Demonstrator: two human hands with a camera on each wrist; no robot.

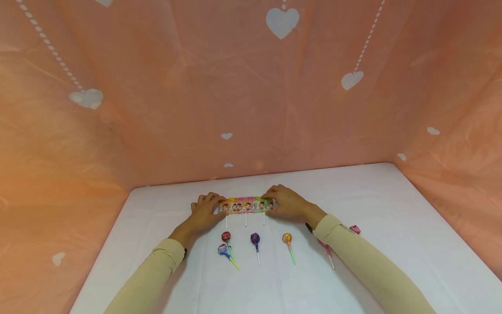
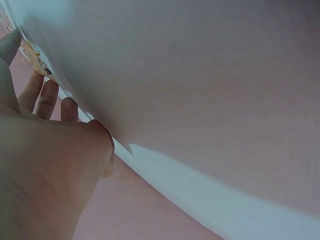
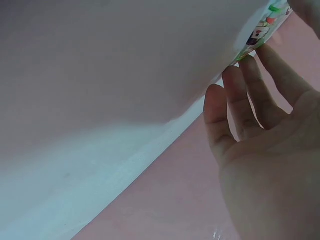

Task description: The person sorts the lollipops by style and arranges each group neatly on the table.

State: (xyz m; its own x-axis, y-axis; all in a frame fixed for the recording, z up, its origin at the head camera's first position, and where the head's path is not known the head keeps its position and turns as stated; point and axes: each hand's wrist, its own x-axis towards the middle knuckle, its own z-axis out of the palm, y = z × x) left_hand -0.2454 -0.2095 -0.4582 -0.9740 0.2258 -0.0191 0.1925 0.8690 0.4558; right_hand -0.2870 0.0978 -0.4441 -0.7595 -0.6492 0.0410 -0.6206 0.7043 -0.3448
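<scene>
- On the far half of the white table (image 1: 392, 196), between my two hands, sits a long printed lollipop packet (image 1: 244, 206), stretched left to right, with three white sticks (image 1: 245, 220) pointing to the near side.
- At its left end, my left hand (image 1: 204, 213) has a pinch on it, thumb toward the near edge and fingers at the far edge.
- At its right end, my right hand (image 1: 289, 204) holds it the same way. I can't tell whether the packet is pressed to the cloth or slightly raised.
- Just nearer than the packet are loose lollipops: a red lollipop (image 1: 226, 236) touching or nearly touching a blue lollipop (image 1: 222, 249) on the left, a purple lollipop (image 1: 255, 238) in the middle, an orange lollipop (image 1: 287, 238) right of that. Farther right, a pink lollipop (image 1: 327, 250) is partly covered by my right sleeve (image 1: 372, 261).
- My judgement of the step: I'm placing or straightening the packet beyond the loose ones.
- If so, the next move calls for levelling both ends together, then easing my fingers off evenly so neither end swings toward the loose sweets.
</scene>
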